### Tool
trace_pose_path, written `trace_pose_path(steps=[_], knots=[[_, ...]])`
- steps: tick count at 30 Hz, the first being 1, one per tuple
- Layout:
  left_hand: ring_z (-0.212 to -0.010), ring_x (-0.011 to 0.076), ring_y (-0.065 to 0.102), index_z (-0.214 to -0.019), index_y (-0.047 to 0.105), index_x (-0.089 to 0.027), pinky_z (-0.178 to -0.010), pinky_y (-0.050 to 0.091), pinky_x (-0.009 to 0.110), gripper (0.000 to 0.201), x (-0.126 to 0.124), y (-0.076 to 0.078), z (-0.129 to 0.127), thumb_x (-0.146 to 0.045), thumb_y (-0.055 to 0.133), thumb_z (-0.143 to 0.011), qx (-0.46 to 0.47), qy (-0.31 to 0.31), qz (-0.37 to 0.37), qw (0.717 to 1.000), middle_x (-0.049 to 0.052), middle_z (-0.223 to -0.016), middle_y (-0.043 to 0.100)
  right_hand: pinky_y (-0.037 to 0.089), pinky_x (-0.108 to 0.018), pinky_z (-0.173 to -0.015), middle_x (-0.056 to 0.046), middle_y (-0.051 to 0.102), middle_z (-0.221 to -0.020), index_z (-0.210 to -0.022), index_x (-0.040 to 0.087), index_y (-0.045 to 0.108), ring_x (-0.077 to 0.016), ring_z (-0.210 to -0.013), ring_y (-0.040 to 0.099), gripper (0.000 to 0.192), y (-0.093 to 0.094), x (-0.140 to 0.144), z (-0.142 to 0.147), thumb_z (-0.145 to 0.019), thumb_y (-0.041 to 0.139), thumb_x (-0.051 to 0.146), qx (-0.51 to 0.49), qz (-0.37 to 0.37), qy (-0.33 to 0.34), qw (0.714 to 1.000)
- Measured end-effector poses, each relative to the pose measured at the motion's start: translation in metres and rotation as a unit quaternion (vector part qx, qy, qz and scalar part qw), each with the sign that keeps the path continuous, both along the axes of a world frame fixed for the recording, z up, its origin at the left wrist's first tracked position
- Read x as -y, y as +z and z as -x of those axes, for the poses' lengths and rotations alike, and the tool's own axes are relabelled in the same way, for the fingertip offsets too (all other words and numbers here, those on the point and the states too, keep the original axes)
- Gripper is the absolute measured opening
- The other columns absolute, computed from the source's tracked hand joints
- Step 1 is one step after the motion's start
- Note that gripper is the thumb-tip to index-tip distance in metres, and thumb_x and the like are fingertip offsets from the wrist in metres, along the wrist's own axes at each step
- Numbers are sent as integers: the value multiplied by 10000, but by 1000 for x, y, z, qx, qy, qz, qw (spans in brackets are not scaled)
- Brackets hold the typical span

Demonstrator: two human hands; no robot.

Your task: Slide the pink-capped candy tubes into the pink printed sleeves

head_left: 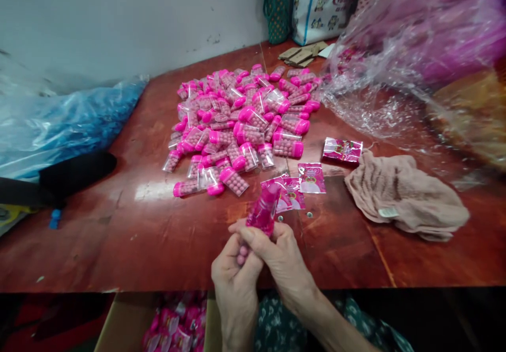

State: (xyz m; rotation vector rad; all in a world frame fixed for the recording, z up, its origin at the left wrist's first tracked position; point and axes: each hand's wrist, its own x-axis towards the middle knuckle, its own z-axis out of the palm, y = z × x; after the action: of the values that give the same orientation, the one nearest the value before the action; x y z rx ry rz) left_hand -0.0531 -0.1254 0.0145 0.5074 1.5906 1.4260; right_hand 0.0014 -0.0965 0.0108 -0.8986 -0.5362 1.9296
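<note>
Close to the table's front edge, my left hand (236, 275) is closed round a small clear candy container of pink balls (242, 254). My right hand (286, 260) pinches a shiny pink printed sleeve (261, 212) at the container's upper end. How far the sleeve covers the container is hidden by my fingers and blur. Just beyond lie several flat pink sleeves (312, 178), with a bundled stack of sleeves (343, 150) to their right. A large heap of candy containers with pink caps (241, 125) spreads across the middle of the table.
On the right lie a crumpled beige cloth (407, 194) and a big clear plastic bag (379, 78). Blue plastic (79, 125) and a black object (79, 175) are at left. Below the edge, a cardboard box (126, 323) holds pink-wrapped containers. Bags (322, 4) stand behind.
</note>
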Motion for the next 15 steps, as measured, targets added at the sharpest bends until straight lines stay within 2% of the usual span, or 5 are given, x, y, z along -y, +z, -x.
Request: trace_pose_path(steps=[5,8,10,13,15], knots=[[-449,38,441,-715,623,-140,-403,339,121,134,-13,-10,6,-270,622,-748,180,2,-51,982,-36,-571,522,450,-185,-573,11,586,-742,-949,174,614,-93,-631,536,218,-2,1,0,-807,580,335,74,-83,-4,994],[-580,89,555,-744,648,-130,-557,467,186,208,-19,-8,6,-321,575,-780,246,33,-62,967,12,-656,599,452,-271,-799,-40,585,-953,-1004,183,589,-162,-892,541,219,-1,0,-1,-817,571,296,190,-181,-13,965],[-648,106,594,-766,667,-134,-656,494,222,183,-19,-7,7,-301,593,-763,272,57,-42,960,29,-714,639,420,-298,-877,-62,560,-1053,-1065,186,568,-180,-989,512,243,-1,0,-1,-830,550,250,258,-223,-19,940],[-743,144,624,-790,685,-139,-731,497,255,146,-16,-9,14,-259,628,-729,240,29,-15,970,50,-781,672,400,-281,-903,-61,552,-1096,-1096,185,543,-164,-1017,507,246,0,-1,-4,-857,487,163,304,-247,-31,920],[-764,153,625,-809,682,-141,-737,491,249,144,-12,-12,23,-254,642,-728,128,-9,-18,992,48,-792,677,428,-253,-836,-43,581,-1028,-1059,189,539,-144,-939,542,216,1,-3,-10,-872,444,135,315,-250,-23,915]])
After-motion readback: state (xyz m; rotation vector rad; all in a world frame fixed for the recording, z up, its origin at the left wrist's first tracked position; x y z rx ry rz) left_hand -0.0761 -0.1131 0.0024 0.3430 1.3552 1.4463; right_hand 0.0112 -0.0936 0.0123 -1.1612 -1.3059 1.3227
